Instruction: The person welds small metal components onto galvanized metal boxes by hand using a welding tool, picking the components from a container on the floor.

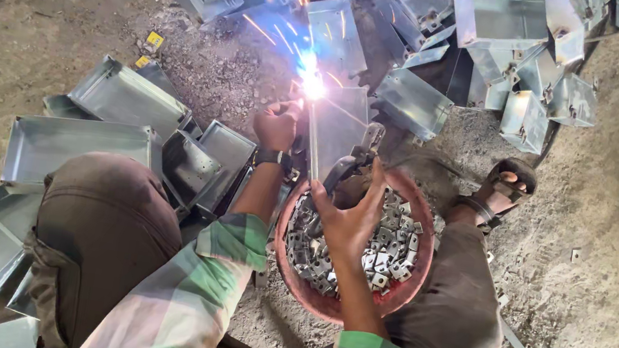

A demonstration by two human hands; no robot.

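I see my left hand (278, 123) just left of centre, fingers curled tight around a welding tool whose tip burns at a bright spark (312, 86) on the upper edge of a galvanised metal tray (335, 132) standing upright at mid-frame. My right hand (350, 214) sits just below, fingers spread and pressed against the tray's lower edge, steadying it above a red bowl (293, 275) full of small metal brackets (384, 252). Flat trays (73, 149) lie stacked at the left; more trays (500, 18) are heaped along the top. My sandalled foot (507, 189) rests right of the bowl.
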